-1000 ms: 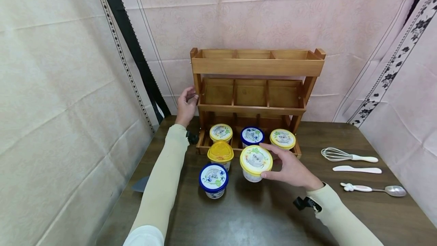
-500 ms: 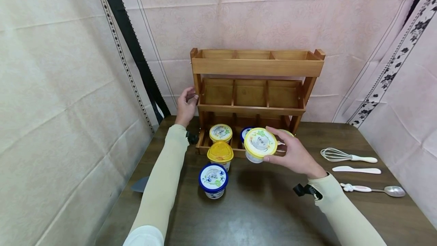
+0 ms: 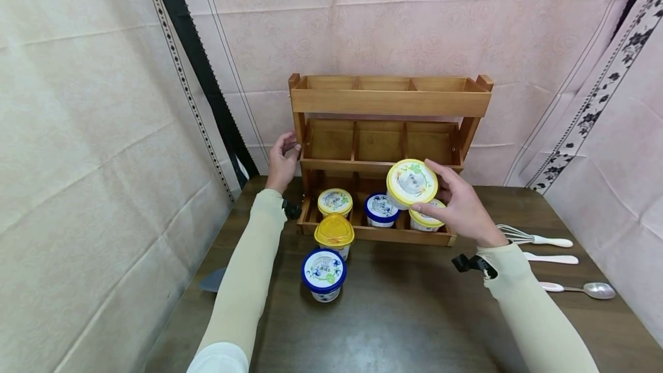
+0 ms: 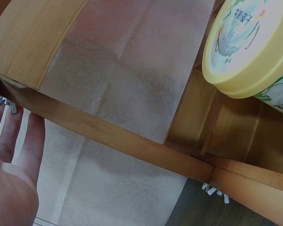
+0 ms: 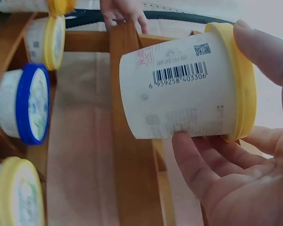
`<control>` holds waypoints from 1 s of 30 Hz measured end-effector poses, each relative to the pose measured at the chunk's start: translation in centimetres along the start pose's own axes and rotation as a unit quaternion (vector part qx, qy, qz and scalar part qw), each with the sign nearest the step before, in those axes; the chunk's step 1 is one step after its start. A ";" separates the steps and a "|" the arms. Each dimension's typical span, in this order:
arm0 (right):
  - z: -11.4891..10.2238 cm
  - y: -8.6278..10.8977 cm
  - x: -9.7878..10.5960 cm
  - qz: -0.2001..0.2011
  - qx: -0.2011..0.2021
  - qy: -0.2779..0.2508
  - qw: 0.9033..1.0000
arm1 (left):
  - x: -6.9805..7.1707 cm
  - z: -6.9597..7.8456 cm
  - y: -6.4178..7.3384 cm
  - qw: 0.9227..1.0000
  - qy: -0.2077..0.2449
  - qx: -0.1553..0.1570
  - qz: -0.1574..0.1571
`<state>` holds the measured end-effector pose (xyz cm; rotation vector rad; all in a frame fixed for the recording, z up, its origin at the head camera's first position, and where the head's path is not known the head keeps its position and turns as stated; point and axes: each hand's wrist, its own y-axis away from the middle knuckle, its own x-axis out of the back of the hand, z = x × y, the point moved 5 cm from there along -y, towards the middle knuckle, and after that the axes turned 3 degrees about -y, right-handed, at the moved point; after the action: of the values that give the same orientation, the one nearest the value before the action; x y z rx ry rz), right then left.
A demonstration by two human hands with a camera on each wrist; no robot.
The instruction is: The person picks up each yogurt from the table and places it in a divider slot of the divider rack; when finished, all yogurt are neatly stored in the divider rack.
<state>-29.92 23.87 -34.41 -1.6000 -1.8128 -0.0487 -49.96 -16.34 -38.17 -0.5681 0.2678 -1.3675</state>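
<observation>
My right hand holds a yellow-lidded tub between thumb and fingers, raised in front of the rack's middle shelf. The right wrist view shows that tub's barcode side, with fingers bent under it. At the left, my left hand grips the side post of the wooden rack, its fingers by a wing nut. On the bottom shelf stand a yellow-lidded tub, a blue-lidded tub and another yellow-lidded tub, partly hidden by the held one.
Before the rack, a tub with a domed yellow lid and a blue-lidded tub stand on the dark table. A whisk, a white knife and a spoon lie at right. Dividers split the shelves.
My right hand has lifted the yellow-lidded tub from near the table, up and to the right, to the middle shelf's front. My left hand stays at the rack's post.
</observation>
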 end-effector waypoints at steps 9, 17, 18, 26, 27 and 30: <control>-0.4 -2.0 2.3 0.033 0.000 0.012 0.999 | 0.1 -0.2 0.1 1.000 -0.008 -0.001 0.000; -0.1 -3.8 3.8 0.058 0.015 -0.016 0.998 | 0.1 0.0 0.2 1.000 -0.005 -0.001 0.000; 0.0 -4.0 3.9 0.060 0.016 -0.016 0.998 | 0.1 0.0 0.2 1.000 -0.005 -0.001 0.000; 1.1 -5.5 5.1 0.085 0.012 -0.016 0.996 | 0.0 -0.1 0.0 1.000 -0.004 0.002 -0.002; 1.3 -5.6 5.2 0.089 0.012 -0.019 0.996 | 0.0 -0.1 0.0 1.000 -0.003 0.002 -0.002; 1.8 -6.0 5.5 0.098 0.011 -0.023 0.995 | 0.0 0.0 0.0 1.000 0.001 0.002 -0.003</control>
<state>-35.95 28.02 -30.41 -1.7684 -1.6748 0.0983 -49.94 -16.31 -38.14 -0.5634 0.2652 -1.3738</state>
